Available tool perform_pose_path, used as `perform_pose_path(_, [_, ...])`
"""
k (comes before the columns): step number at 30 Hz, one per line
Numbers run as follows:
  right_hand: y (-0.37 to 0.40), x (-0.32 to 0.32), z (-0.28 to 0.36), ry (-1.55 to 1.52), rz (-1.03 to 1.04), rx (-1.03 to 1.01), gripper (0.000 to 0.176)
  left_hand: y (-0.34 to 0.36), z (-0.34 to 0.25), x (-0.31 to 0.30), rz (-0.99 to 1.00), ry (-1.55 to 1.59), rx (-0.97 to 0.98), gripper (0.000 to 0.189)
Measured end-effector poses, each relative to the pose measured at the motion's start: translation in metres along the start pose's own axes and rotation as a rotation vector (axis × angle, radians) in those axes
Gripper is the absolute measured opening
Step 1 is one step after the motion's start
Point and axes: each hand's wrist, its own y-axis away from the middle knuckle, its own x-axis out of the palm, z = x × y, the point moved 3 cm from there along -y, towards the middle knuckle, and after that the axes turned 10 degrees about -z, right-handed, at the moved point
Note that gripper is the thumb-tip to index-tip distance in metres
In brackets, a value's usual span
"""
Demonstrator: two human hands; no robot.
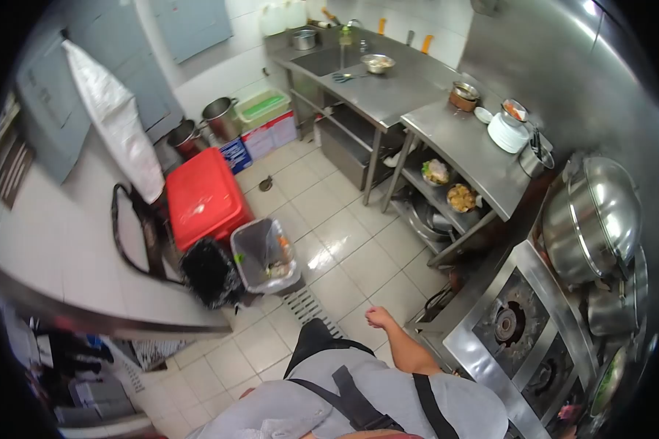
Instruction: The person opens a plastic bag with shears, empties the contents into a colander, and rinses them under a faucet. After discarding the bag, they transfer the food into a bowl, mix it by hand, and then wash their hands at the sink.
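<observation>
My right hand [378,317] hangs over the tiled floor in front of my body, fingers curled in, and nothing shows in it. The steel stove [516,318] with its burners is the closest thing on that side, apart from the hand. Only a sliver of my left hand [247,393] shows beside my grey shirt; its fingers are hidden. Ahead and to the left stands a lined bin [260,256] with food scraps inside. A black-bagged bin [211,272] and a big red-lidded container [205,197] sit beside it.
A steel sink counter [388,91] runs along the back. On the lower steel table [447,128] is a white scale [509,132] with a bowl; food bowls [461,197] stand below. A large steel pot [589,219] is behind the stove. A drain grate [311,311] crosses the floor.
</observation>
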Motion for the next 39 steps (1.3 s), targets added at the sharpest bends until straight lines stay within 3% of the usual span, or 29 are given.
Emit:
perform_pose_path(4, [-0.063,-0.002,0.085,-0.015,-0.005,-0.062,0.021,-0.019,-0.091,-0.053,-0.027,0.137,0.081,0.026])
perform_pose_path(7, [-0.108,-0.021,0.154,0.039,-0.01,-0.111,0.023,-0.068,-0.184,-0.151,-0.261,0.341,0.306,0.03])
perform_pose_path(8, [-0.129,-0.029,0.172,0.08,-0.027,-0.153,0.024,-0.09,-0.221,-0.194,-0.397,0.546,0.434,0.032])
perform_pose_path(10, [-0.156,-0.059,0.225,0.083,-0.11,-0.187,0.025,0.0,-0.356,-0.342,-0.429,1.325,0.399,0.059])
perform_pose_path(11, [-0.163,-0.073,0.237,0.112,-0.159,-0.184,0.026,0.068,-0.404,-0.392,-0.502,1.85,0.594,0.08])
perform_pose_path(12, [-0.179,-0.091,0.257,0.115,-0.119,-0.157,0.03,0.125,-0.45,-0.449,-0.695,1.942,0.954,0.083])
perform_pose_path(13, [-0.195,-0.11,0.282,0.124,-0.124,-0.15,0.03,0.096,-0.45,-0.53,-0.485,1.818,1.391,0.078])
perform_pose_path(15, [-0.223,-0.147,0.338,0.263,-0.323,-0.351,0.033,0.171,-0.539,-0.6,-0.692,1.931,1.291,0.072])
perform_pose_path(17, [-0.245,-0.176,0.396,0.155,-0.336,-0.454,0.034,0.147,-0.596,-0.678,-0.682,1.653,1.285,0.068])
perform_pose_path(19, [-0.235,-0.205,0.486,0.144,-0.434,-0.589,0.029,0.126,-0.678,-0.71,-0.678,1.269,1.168,0.059])
perform_pose_path(21, [-0.255,-0.235,0.555,0.098,-0.47,-0.736,0.03,0.129,-0.775,-0.678,-0.616,0.993,1.072,0.045])
perform_pose_path(24, [-0.294,-0.284,0.656,0.179,-0.589,-0.851,0.032,0.091,-0.895,-0.597,-0.452,0.676,1.124,0.028])
perform_pose_path(27, [-0.341,-0.342,0.75,0.256,-0.702,-0.955,0.033,0.029,-0.987,-0.528,-0.311,0.293,1.168,0.025])
perform_pose_path(32, [-0.422,-0.419,0.869,0.289,-0.909,-0.966,0.03,-0.001,-1.134,-0.475,-0.369,0.022,1.385,0.027])
perform_pose_path(33, [-0.426,-0.427,0.887,0.286,-0.926,-0.954,0.03,0.003,-1.164,-0.476,-0.451,-0.034,1.444,0.03])
perform_pose_path(35, [-0.443,-0.413,0.902,0.193,-0.627,-0.848,0.029,0.008,-1.2,-0.478,-0.511,-0.077,1.456,0.034])
perform_pose_path(37, [-0.48,-0.384,0.891,0.36,-0.572,-0.785,0.024,0.018,-1.262,-0.485,-0.627,-0.107,1.554,0.053])
perform_pose_path(38, [-0.494,-0.367,0.884,0.396,-0.519,-0.798,0.024,0.01,-1.283,-0.485,-0.583,-0.116,1.589,0.053])
perform_pose_path(39, [-0.522,-0.346,0.862,0.269,-0.561,-0.865,0.023,-0.003,-1.301,-0.482,-0.686,-0.271,1.602,0.061])
